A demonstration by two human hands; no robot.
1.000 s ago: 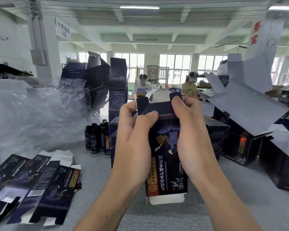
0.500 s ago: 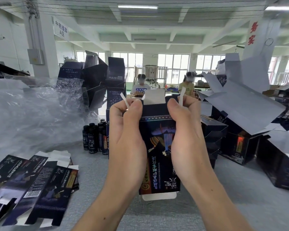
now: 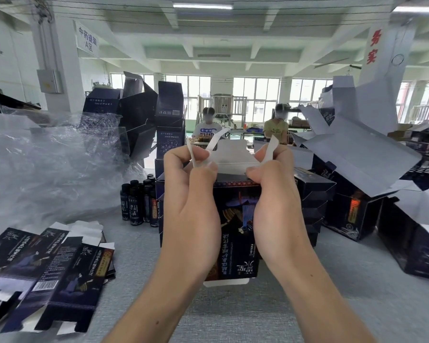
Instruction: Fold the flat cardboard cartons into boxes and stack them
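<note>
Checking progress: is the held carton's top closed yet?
Open: on the carton, white flaps stand upright, unfolded, pinched by the left hand and right hand.

Counts at the packing surface

Two hands, the left hand (image 3: 191, 206) and the right hand (image 3: 275, 201), share one carton (image 3: 235, 219). The flat cartons (image 3: 60, 273) fanned on the surface (image 3: 357, 280) number at least four, overlapped past an exact count. The bottles (image 3: 139, 204) stand in one cluster of at least six. Two people sit far back: a person in white (image 3: 207, 128) and a person in yellow (image 3: 278, 127). One grey wall box (image 3: 48, 81) shows, and two red characters (image 3: 372, 49).
</note>
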